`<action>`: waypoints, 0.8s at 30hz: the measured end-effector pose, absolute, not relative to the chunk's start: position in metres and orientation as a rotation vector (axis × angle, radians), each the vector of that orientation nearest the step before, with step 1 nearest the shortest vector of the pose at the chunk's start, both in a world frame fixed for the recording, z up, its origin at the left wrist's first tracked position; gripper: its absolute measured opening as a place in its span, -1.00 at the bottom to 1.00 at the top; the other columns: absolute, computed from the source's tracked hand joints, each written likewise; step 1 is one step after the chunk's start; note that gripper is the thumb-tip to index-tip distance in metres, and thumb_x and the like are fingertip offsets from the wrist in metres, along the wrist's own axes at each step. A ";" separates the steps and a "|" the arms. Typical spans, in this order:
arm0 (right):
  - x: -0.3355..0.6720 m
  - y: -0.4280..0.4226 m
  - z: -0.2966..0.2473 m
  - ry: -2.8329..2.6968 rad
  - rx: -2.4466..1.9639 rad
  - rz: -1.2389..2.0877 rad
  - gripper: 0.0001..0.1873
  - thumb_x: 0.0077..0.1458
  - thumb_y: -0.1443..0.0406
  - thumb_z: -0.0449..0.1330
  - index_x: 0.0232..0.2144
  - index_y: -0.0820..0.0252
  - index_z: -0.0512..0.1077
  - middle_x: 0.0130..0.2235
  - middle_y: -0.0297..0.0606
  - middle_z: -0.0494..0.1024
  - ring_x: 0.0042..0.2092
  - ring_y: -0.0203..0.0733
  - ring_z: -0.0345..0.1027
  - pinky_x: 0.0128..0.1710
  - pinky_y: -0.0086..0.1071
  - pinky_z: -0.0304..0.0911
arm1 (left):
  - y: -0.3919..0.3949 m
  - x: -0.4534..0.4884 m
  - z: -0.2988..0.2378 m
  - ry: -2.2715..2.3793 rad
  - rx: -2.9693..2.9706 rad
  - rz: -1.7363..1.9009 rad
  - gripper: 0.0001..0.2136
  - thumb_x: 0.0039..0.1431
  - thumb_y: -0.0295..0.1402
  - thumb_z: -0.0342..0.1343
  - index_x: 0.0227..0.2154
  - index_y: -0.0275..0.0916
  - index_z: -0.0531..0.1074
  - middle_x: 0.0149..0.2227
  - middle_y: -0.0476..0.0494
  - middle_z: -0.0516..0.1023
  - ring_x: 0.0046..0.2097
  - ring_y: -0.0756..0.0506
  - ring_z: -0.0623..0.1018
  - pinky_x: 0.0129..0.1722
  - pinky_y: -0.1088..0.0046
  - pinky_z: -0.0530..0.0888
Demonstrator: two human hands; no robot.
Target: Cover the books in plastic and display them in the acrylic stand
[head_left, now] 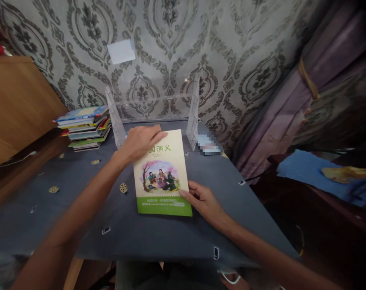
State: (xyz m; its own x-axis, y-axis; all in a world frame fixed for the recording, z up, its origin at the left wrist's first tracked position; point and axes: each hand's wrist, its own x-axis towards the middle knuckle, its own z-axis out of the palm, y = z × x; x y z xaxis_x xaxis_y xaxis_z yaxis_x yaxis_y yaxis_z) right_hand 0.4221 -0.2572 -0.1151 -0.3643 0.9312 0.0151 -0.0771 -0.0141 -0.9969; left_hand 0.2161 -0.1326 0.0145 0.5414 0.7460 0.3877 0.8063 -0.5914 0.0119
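A paperback book [161,177] with a cream cover, a painted scene of seated figures and a green band along its bottom is between my two hands, above the dark table. My left hand [143,141] is closed over its upper left edge and covers part of the title. At the lower right edge, my right hand [202,197] pinches the book, thumb on the cover and fingers behind. Just beyond the book stands a clear plastic rack [192,117] with stepped side panels, against the wall.
A stack of books [86,127] lies at the back left, beside a wooden cabinet [19,104]. Right of the rack is a blurred-out item [208,144]. A tied purple curtain [292,96] hangs at the right, near a blue cloth [304,171]. The tablecloth [89,209] is dark grey with small prints.
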 end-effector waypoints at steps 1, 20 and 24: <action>0.423 -0.258 -0.117 -1.381 -0.962 1.562 -0.44 0.10 -0.14 0.25 -0.10 0.18 0.48 -0.20 -0.19 0.64 -0.28 -0.16 0.53 -0.29 -0.29 0.47 | -0.125 0.217 0.005 -1.357 -2.685 -0.484 -0.60 0.44 -0.12 -0.15 -0.34 -0.23 0.46 -0.39 -0.10 0.53 -0.35 -0.09 0.45 -0.34 0.44 0.20; 0.446 -0.253 -0.108 -1.754 -1.444 1.521 -0.57 0.16 -0.11 0.13 -0.37 0.09 0.23 -0.59 -0.41 0.46 -0.65 -0.25 0.34 -0.69 -0.43 0.16 | -0.099 0.197 -0.106 -1.430 -3.018 -0.763 -0.69 0.33 -0.48 -0.18 -0.05 -0.28 0.44 -0.09 -0.24 0.56 -0.02 -0.13 0.51 0.04 0.34 0.41; 0.456 -0.243 -0.101 -2.079 -1.605 0.772 -0.62 0.28 0.06 0.03 -0.51 0.09 0.30 -0.62 -0.31 0.45 -0.58 -0.18 0.34 -0.55 -0.35 0.10 | -0.121 0.174 -0.113 -1.498 -2.876 -0.918 -0.72 0.34 -0.47 -0.18 -0.10 -0.26 0.44 -0.13 -0.20 0.55 -0.05 -0.13 0.52 0.02 0.31 0.44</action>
